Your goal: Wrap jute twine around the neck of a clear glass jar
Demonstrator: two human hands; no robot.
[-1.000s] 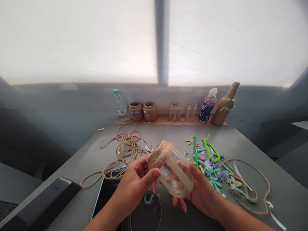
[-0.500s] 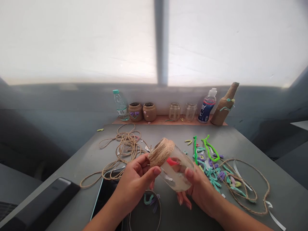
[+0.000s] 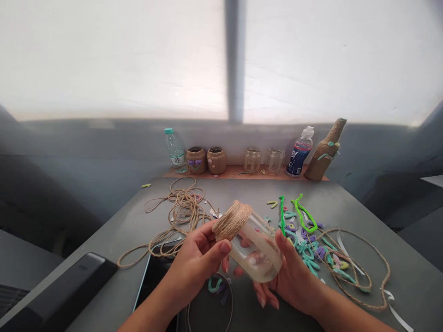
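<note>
A glass jar (image 3: 256, 251) is tilted above the table, its neck end to the upper left wrapped in jute twine (image 3: 233, 220). My left hand (image 3: 197, 258) grips it at the wrapped end, thumb on the near side. My right hand (image 3: 294, 272) cups the base end, with its thumb along the jar's right edge and its fingers spread loosely underneath. Cloudy streaks show on the bare glass. From the wrapped end, a strand seems to lead back to a tangled heap of twine (image 3: 185, 207) on the left.
Chenille stem pieces (image 3: 308, 251) and a twine loop (image 3: 386, 276) lie right. A phone (image 3: 152, 276) and black box (image 3: 86, 276) are left. Along the back stand wrapped jars (image 3: 217, 161), bare jars (image 3: 252, 161), drink bottles (image 3: 298, 154) and a wrapped bottle (image 3: 321, 159).
The jar has turned slightly between my hands, so a different side of the glass faces me. My right thumb has moved from the jar's face to its edge. My left hand keeps its grip.
</note>
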